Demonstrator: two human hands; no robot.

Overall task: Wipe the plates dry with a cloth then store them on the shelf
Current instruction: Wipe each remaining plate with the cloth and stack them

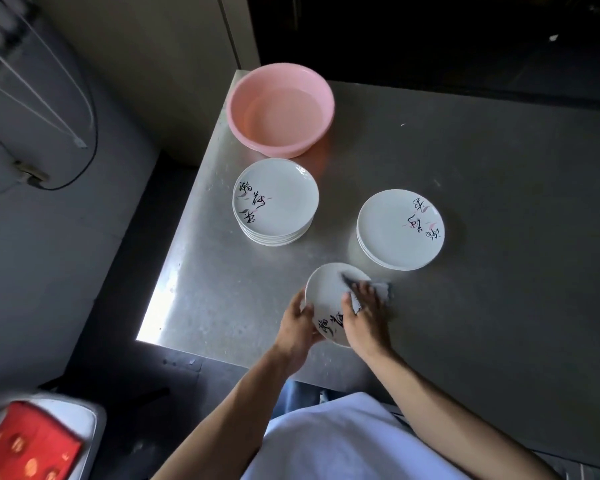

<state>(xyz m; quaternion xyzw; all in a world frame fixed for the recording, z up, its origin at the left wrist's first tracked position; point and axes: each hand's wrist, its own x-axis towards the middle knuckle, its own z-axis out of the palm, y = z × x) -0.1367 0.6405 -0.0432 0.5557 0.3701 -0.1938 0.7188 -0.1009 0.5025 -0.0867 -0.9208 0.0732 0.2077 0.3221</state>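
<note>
On a steel table (465, 150), a plate stack (276, 199) sits at 11 o'clock from the held plate (326, 296). Left hand (297, 323) fingers curl round its rim; right hand (364, 317) fingers, spread, press a cloth (381, 289) onto it. Second stack (399, 230) at 1 o'clock.

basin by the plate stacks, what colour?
Pink basin, plain, no pattern; head view shows it clearly.

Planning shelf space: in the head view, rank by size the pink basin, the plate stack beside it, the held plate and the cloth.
1. pink basin
2. plate stack, held plate: alike; nearness makes it unsure
3. cloth, partly hidden
</note>
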